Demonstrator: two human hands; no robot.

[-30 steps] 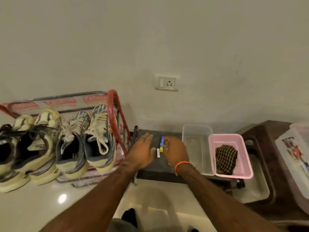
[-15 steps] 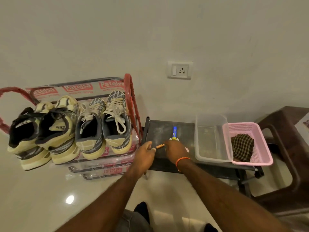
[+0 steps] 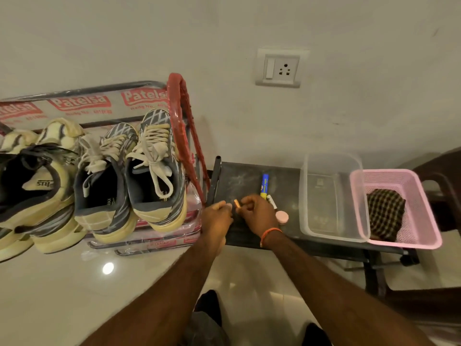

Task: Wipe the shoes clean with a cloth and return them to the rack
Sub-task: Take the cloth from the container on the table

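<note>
Two pairs of shoes stand on the rack [image 3: 180, 113] at the left: a grey patterned pair with cream laces [image 3: 129, 181] and a cream and black pair [image 3: 37, 188]. The checked cloth [image 3: 385, 213] lies in the pink basket [image 3: 424, 236] at the right, well away from both hands. My right hand [image 3: 258, 214] pinches a small orange stick [image 3: 237, 203] over the black table [image 3: 239, 179]. My left hand [image 3: 217, 218] rests at the table's front left corner with curled fingers, just left of the stick and apart from it.
A blue marker [image 3: 264, 186], a small white piece [image 3: 272, 202] and a round pink thing [image 3: 282, 217] lie on the table by my right hand. A clear plastic tub [image 3: 331, 196] stands between them and the basket. A dark chair [image 3: 446, 186] is at the far right.
Both hands drew back from the table's middle to its front edge. My right hand lifted the orange stick. The round pink thing came into sight as the hand moved.
</note>
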